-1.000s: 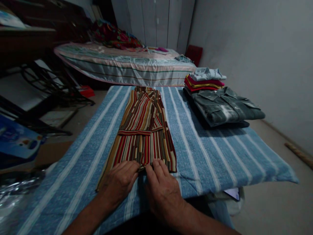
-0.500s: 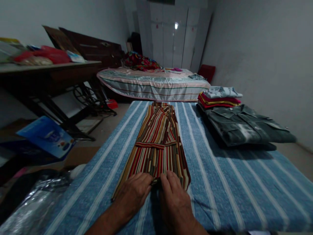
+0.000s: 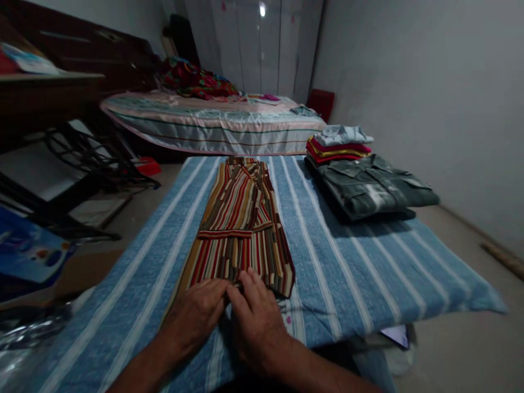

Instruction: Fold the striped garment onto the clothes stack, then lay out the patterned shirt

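Observation:
A long-sleeved striped shirt (image 3: 233,213), in red, brown, tan and cream, lies folded lengthwise on the blue-and-white striped cloth (image 3: 315,295). One sleeve rests across its front. My left hand (image 3: 198,308) grips the shirt's near edge, fingers bent over the fabric. Close beside it, my right hand (image 3: 257,316) holds the same edge near the middle, its fingers on top of the cloth. Both thumbs and the fabric under the palms are mostly hidden.
Right of the shirt sit a folded dark green denim jacket (image 3: 372,185) and a stack of folded red, yellow and light clothes (image 3: 339,144). Beyond is a bed (image 3: 213,128). A sewing-machine stand (image 3: 69,158) and a blue box (image 3: 30,248) are at the left.
The camera view has turned right, shifting the scene leftward. My hands have come closer together at the shirt's near edge. The shirt still lies flat; the stacked clothes stay put.

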The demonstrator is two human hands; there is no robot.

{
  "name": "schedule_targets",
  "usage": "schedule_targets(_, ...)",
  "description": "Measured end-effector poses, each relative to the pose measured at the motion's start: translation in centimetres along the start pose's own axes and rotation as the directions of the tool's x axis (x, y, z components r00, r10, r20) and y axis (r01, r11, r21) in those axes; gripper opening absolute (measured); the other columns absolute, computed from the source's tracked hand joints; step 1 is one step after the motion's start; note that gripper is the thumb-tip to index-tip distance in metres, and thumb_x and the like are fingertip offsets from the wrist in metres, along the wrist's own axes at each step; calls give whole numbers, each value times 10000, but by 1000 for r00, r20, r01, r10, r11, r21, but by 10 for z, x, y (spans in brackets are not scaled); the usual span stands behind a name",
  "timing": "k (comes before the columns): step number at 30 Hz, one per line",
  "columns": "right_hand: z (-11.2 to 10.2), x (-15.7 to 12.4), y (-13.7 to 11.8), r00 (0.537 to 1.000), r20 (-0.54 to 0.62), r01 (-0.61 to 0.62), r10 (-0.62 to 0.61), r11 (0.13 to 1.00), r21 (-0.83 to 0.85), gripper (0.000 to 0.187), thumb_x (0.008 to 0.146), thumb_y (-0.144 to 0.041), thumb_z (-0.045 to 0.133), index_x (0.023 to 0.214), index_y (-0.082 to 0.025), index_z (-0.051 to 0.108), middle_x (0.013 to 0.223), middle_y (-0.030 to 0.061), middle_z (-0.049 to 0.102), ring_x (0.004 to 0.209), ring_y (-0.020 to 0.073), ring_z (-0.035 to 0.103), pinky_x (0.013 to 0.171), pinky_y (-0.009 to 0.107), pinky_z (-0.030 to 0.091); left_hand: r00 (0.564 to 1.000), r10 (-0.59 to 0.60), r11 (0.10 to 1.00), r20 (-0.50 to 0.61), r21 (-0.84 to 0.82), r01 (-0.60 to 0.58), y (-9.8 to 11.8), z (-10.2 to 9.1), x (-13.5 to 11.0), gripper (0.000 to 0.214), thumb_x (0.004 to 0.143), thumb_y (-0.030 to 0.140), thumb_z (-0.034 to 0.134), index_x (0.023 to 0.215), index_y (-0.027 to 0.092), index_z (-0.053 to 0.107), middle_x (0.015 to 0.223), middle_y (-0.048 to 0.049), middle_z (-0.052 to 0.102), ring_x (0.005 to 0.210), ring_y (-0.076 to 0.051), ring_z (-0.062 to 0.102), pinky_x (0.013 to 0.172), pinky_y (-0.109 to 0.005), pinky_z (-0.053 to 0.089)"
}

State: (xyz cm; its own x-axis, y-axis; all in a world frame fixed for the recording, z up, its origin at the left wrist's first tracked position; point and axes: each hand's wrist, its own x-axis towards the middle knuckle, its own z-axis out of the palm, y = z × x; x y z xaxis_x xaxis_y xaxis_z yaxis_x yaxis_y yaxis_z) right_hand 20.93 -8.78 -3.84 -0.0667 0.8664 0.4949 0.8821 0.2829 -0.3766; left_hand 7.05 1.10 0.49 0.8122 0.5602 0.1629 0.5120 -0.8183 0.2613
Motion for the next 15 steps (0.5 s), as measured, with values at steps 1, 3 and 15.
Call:
schedule_targets(1, 0, 1, 2, 1000, -9, -17, 16, 1000, -26, 560, 819, -192, 471, 1368, -134, 376, 1414, 177, 416, 1348, 326, 297, 921, 466, 458, 1000, 9, 1000, 5, -2, -9, -2, 0, 2, 243, 889, 167, 358, 849, 193, 595, 811, -34, 666, 781, -179, 629, 742, -309, 491)
schedule_targets(3, -1, 4, 6, 998, -42, -51, 48, 996, -78, 463, 872, -218, 423, 1329, -142, 419, 1369, 165, 468, 1310, 311, 347, 878, 441, 463, 1000, 23, 1000, 18, 2, -23, -4, 1, 4, 262, 914, 234, 347, 851, 199, 599, 838, -41, 673, 789, -185, 632, 743, -319, 492)
schedule_targets(15, -14, 30, 23, 999, -5, 36, -38, 976, -217, 240, 950, -269, 359, 1070, -167, 540, 855, 51, 579, 784, 213, 486, 805, 434, 354, 993, -40, 999, 113, -23, 43, -14, 8, 4, 307, 914, 361, 341, 892, 201, 602, 884, -49, 657, 863, -207, 616, 821, -352, 478)
